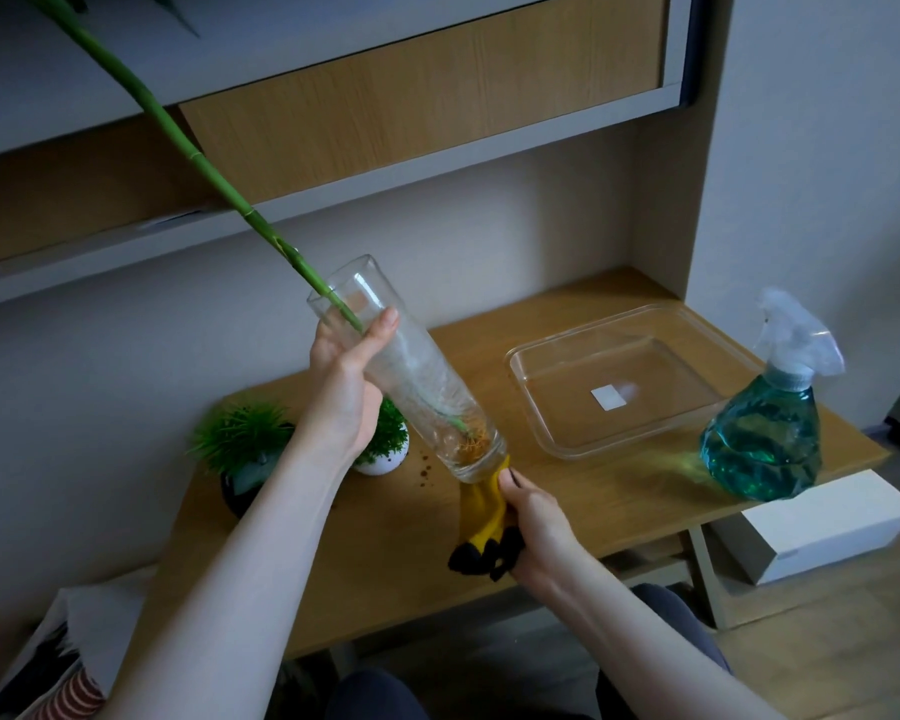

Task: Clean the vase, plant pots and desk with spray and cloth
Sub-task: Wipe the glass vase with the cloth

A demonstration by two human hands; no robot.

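Left hand (346, 376) grips tilted vase (411, 371); right hand (533, 522) presses gripped cloth (484, 517) against its base

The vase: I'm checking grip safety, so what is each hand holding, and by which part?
The left hand grips the tilted glass vase around its upper part, near the mouth. The right hand holds the yellow cloth at the vase's base.
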